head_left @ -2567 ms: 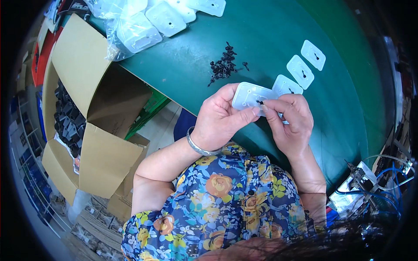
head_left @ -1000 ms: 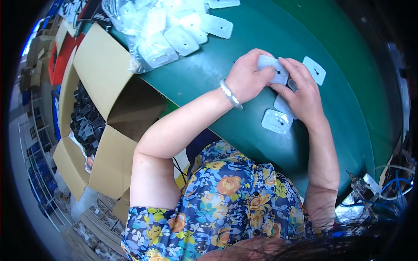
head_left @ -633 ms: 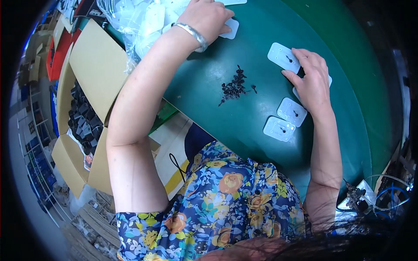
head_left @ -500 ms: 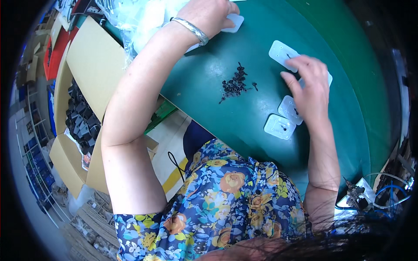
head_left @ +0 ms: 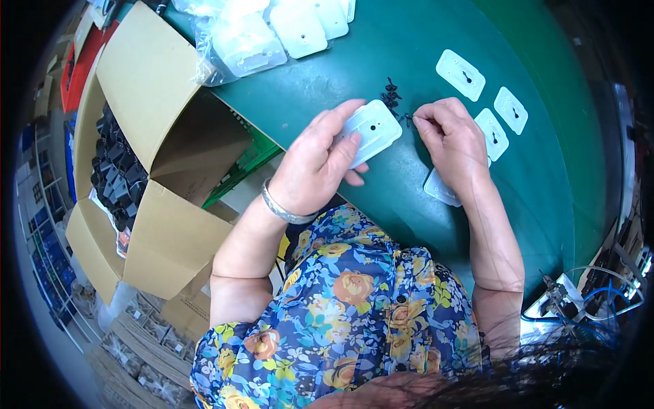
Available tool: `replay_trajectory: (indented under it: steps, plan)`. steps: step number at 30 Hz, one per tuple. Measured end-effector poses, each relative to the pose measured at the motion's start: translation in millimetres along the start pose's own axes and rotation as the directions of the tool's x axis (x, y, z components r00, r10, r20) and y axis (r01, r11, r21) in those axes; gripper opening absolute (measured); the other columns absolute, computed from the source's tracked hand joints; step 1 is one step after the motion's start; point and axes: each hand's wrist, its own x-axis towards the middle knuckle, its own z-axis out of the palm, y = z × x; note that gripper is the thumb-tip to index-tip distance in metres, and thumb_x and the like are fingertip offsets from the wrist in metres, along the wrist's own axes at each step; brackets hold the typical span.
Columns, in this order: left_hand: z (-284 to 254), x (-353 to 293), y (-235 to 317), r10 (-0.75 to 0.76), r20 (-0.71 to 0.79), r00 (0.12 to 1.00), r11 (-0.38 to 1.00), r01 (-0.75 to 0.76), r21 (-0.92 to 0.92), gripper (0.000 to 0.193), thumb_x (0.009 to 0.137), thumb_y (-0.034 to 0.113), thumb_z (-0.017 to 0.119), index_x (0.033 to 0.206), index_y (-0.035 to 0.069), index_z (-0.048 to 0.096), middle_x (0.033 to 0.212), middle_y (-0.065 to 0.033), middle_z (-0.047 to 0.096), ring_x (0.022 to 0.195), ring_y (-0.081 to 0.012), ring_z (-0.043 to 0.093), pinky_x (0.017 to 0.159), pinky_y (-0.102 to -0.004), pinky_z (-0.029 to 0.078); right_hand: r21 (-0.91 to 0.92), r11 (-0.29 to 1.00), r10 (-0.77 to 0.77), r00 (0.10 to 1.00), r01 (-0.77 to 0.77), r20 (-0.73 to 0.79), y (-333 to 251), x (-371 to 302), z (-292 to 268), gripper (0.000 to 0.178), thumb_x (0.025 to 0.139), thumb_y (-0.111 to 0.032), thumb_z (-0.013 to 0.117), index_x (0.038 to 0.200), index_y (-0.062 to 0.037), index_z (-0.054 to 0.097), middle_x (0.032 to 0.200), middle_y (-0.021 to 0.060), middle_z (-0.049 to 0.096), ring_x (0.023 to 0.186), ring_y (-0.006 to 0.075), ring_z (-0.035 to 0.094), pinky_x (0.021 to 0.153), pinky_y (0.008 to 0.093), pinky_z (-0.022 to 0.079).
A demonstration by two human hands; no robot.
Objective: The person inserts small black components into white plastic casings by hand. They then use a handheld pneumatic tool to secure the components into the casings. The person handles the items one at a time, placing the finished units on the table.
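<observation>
Near the middle of the frame, the left hand (head_left: pixel 317 163), a bracelet (head_left: pixel 285 210) at its wrist, holds a pale plate (head_left: pixel 377 129) with a dark hole. Just right of it, the right hand (head_left: pixel 453 143) pinches a small black piece (head_left: pixel 409 120) in its fingers, beside a black pile (head_left: pixel 390 95) partly hidden by the plate. More plates (head_left: pixel 460 75), most showing black inserts, lie at right on the green tabletop (head_left: pixel 306 95). At upper left, a clear bag (head_left: pixel 218 37) holds others; below, an open carton (head_left: pixel 170 238) contains black parts (head_left: pixel 119 174).

Holed white plate (head_left: pixel 379 135) tilted in left hand (head_left: pixel 315 158), black piece (head_left: pixel 409 119) in right hand (head_left: pixel 452 140)
</observation>
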Motion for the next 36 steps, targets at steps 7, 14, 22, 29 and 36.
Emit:
replay_trajectory:
  steps: [7,14,22,29,36]
  plan:
    - [3,-14,-9,-0.116,-0.006,0.993,0.977,0.113,-0.180,0.034,0.090,0.006,0.053,0.123,0.000,0.047,0.093,-0.0069,0.061,0.067,-0.0076,0.059,0.052,-0.0178,0.048,-0.007,0.985,-0.170,0.985,0.170,0.037,6,4,-6,0.013,0.076,-0.010,0.066,0.090,-0.0090,0.065,0.087,0.0070,0.058,0.079,0.0272,0.059,0.066,0.0362,0.049]
    - [8,-11,-12,-0.076,-0.017,0.997,0.993,0.074,-0.093,0.034,0.090,0.008,0.055,0.123,0.001,0.048,0.092,-0.0046,0.062,0.066,-0.0055,0.057,0.051,-0.0169,0.045,-0.106,0.969,-0.222,0.975,0.224,0.029,8,6,-2,0.010,0.076,-0.011,0.066,0.086,-0.0091,0.064,0.085,0.0064,0.057,0.079,0.0258,0.059,0.065,0.0363,0.049]
    - [8,-12,-17,-0.065,-0.023,0.998,0.994,0.063,-0.087,0.033,0.090,0.008,0.054,0.122,0.003,0.049,0.094,-0.0037,0.062,0.067,-0.0050,0.056,0.051,-0.0160,0.044,-0.010,0.991,-0.136,0.991,0.136,0.013,7,0,-1,0.014,0.075,-0.015,0.069,0.088,-0.0101,0.066,0.086,0.0054,0.058,0.077,0.0246,0.059,0.064,0.0346,0.048]
    - [8,-14,-20,-0.073,-0.033,0.997,0.992,0.069,-0.105,0.033,0.090,0.008,0.053,0.122,0.003,0.049,0.097,-0.0044,0.062,0.068,-0.0057,0.057,0.053,-0.0160,0.044,0.009,0.999,-0.042,0.998,0.043,-0.040,2,-1,10,0.010,0.075,-0.017,0.069,0.081,-0.0091,0.066,0.081,0.0043,0.059,0.074,0.0231,0.059,0.063,0.0345,0.048]
    - [20,-11,-24,0.002,-0.031,1.000,0.985,-0.007,-0.170,0.034,0.090,0.004,0.052,0.123,-0.001,0.047,0.105,-0.0093,0.060,0.089,-0.0129,0.060,0.072,-0.0245,0.053,0.064,0.998,0.030,0.985,-0.020,-0.168,-5,-14,-7,0.008,0.074,-0.012,0.070,0.079,-0.0071,0.065,0.079,0.0058,0.059,0.068,0.0221,0.059,0.058,0.0327,0.048]
